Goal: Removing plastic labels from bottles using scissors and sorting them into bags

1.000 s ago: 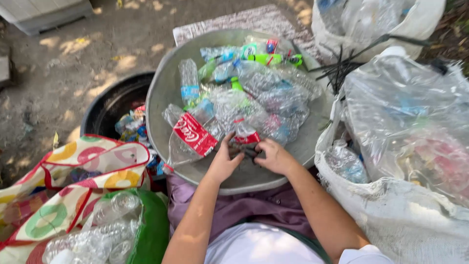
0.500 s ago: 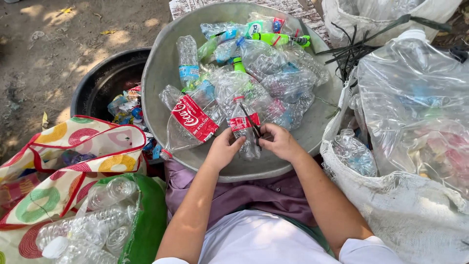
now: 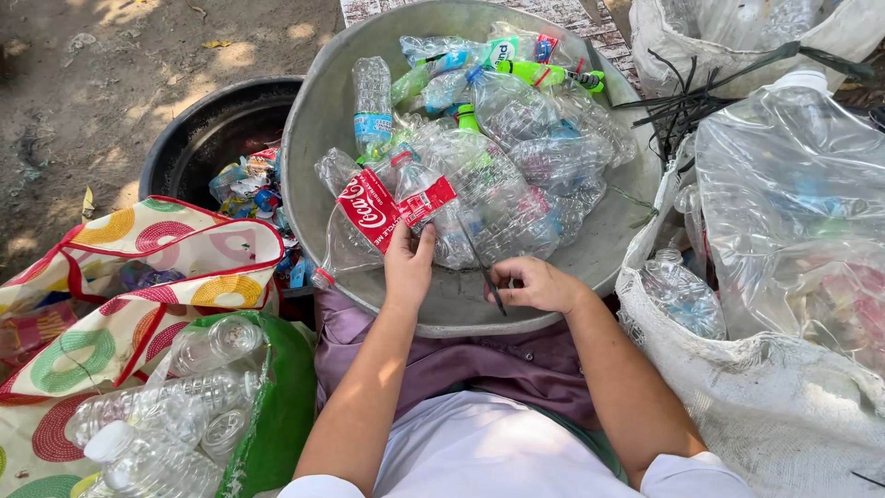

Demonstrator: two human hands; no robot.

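We're mid label-stripping, looks like: our left hand pinches the red label of a clear plastic bottle in the big metal basin, while our right hand grips a thin blade. Next probably calls for slicing the label carefully, away from fingers.

Place: outdoor bottle-sorting spot
Ground: bare dirt
Signs: metal basin of plastic bottles, filled sacks
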